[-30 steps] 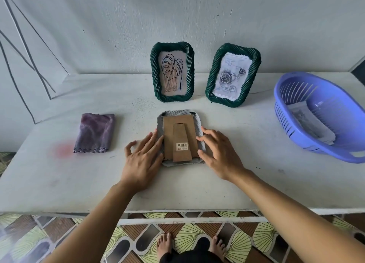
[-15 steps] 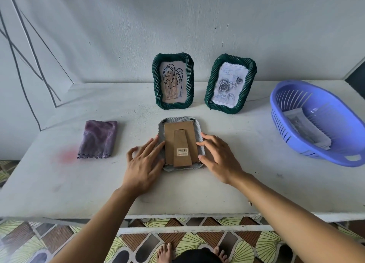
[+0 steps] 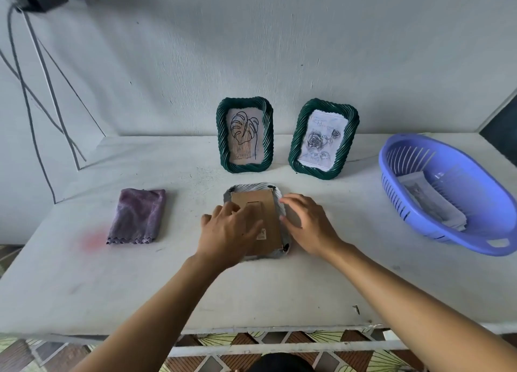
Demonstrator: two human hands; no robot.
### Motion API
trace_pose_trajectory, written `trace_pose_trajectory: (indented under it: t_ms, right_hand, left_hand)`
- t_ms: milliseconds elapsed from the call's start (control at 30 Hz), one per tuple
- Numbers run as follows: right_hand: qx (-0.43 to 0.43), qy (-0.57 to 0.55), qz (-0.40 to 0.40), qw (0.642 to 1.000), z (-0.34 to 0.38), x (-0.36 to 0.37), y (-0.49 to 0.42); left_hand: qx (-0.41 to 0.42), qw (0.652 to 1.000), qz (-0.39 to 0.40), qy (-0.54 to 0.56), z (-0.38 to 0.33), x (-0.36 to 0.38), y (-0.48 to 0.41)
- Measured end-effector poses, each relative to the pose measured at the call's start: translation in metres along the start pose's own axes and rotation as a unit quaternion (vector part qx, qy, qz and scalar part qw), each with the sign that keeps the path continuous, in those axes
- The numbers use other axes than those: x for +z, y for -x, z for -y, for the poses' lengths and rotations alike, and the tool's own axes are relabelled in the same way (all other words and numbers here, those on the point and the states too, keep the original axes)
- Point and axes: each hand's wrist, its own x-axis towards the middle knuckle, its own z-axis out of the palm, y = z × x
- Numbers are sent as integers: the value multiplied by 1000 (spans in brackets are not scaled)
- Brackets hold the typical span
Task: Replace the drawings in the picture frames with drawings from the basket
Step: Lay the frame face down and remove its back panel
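A grey picture frame (image 3: 272,193) lies face down on the white table (image 3: 279,287), its brown cardboard back (image 3: 270,218) with a stand facing up. My left hand (image 3: 228,231) rests flat on the cardboard back, fingers spread and slightly blurred. My right hand (image 3: 307,224) touches the frame's right edge with straight fingers. Two green frames stand against the wall: one with a leaf drawing (image 3: 244,135), one with a rose drawing (image 3: 323,139). At the right, a blue basket (image 3: 481,201) holds several drawings (image 3: 430,201).
A folded purple cloth (image 3: 137,216) lies on the table to the left of the frames. A pink stain (image 3: 93,240) marks the table near it. Black cables (image 3: 36,97) run down the wall at the far left. Patterned floor tiles show below the table's front edge.
My left hand slid from the frame's left edge onto the cardboard back. My right hand stayed at the right edge. The camera tilted upward.
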Motion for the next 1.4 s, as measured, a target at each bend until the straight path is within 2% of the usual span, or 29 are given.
trace_pose_trajectory:
  t_ms: [100,233,400,533,733,1133,1300,1400]
  right_hand:
    - [7,23,-14,1000,-3,8,-1]
    - [4,27,-37,999,-5,12,-1]
    - [-2,25,-39,999,-10,14,-1]
    - [4,8,-33,999,-12,14,-1]
    - [3,-6,-28,1000,-16,15,-1]
    - [-5,48,26,998,-12,10,-1]
    - [16,31,35,999,-10,9,-2]
    - [22,9,28,999,-9,9,-2]
  left_hand:
    - [6,997,-1,-81,-12,8,-8]
    - [-22,997,-8,-75,-18,11,-16]
    - [-35,993,20,-115,-25,8,-19]
    - [-51,995,38,-71,-26,5,-23]
    - [-70,997,23,34,-25,3,-12]
    - [-69,980,-42,180,-18,-23,-1]
    - [-76,975,-81,194,4,-44,1]
    - [-97,982,-97,128,28,-55,5]
